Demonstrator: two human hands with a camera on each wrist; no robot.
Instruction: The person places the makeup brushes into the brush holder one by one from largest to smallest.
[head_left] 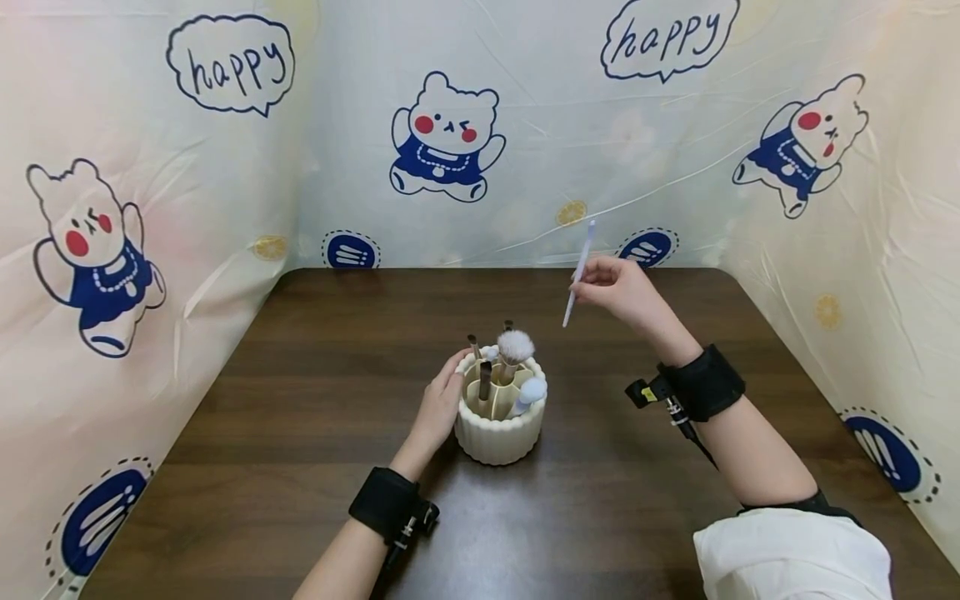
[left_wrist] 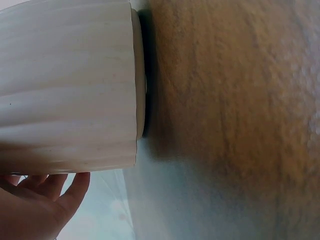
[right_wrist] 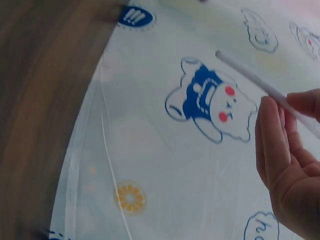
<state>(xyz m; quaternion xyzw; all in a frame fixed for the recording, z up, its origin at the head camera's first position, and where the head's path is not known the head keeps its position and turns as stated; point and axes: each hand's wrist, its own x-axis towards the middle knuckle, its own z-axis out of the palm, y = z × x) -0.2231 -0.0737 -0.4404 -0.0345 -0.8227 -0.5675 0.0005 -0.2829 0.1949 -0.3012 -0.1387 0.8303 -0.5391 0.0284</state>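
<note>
Now R hand (head_left: pixel 618 287) pinches thin white stick (head_left: pixel 579 275) mid-shaft, raised above far table (head_left: pixel 315 400). Looks light, stiff, slick; best gripped near centre. L hand (head_left: pixel 438 408), fingers straight, rests on left wall of ribbed holder (head_left: pixel 498 433), centre table.

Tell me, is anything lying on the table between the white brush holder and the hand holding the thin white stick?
No. In the head view, only bare brown table separates the holder from the right hand, which holds the stick in the air.

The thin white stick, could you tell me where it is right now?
In the head view the thin white stick is pinched in the right hand, up behind the holder.
</note>
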